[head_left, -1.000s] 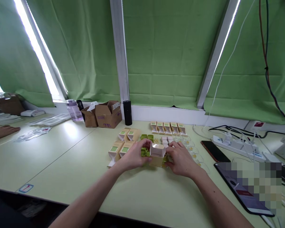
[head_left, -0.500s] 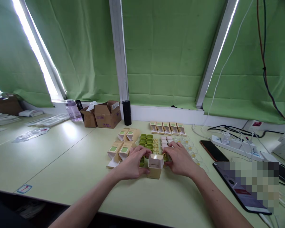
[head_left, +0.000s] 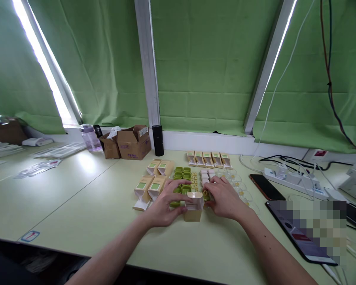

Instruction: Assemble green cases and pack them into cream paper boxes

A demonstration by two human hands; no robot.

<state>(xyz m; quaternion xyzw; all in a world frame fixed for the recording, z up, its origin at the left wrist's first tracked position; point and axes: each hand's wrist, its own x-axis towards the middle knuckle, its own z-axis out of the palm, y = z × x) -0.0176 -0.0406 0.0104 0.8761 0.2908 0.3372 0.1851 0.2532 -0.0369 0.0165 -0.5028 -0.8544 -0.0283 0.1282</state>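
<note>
A small cream-coloured cardboard box (head_left: 193, 215) stands open-topped on the table in front of me. My left hand (head_left: 165, 204) steadies it from the left, thumb against its side and a finger at its open top; the index finger is stretched out. At the box's right, my right hand (head_left: 226, 198) pinches a small green cup (head_left: 206, 195) with a yellow piece at its top. Behind the box lie rows of green square cups (head_left: 186, 175), small yellow pieces (head_left: 194, 180) and pale pink blocks (head_left: 205, 178). Clear rounded pieces (head_left: 239, 185) lie beyond my right hand.
Open cream boxes (head_left: 142, 189) stand left; a row of similar boxes (head_left: 207, 160) is at the back. A black cylinder (head_left: 158, 140), brown cartons (head_left: 134, 144) and a purple bottle (head_left: 91, 138) line the wall. Right are a phone (head_left: 267, 187), tablet (head_left: 296, 233) and power strip (head_left: 296, 184).
My left index finger has straightened away from the box, and another finger has come over its open top. My right hand, with the green cup, has barely moved.
</note>
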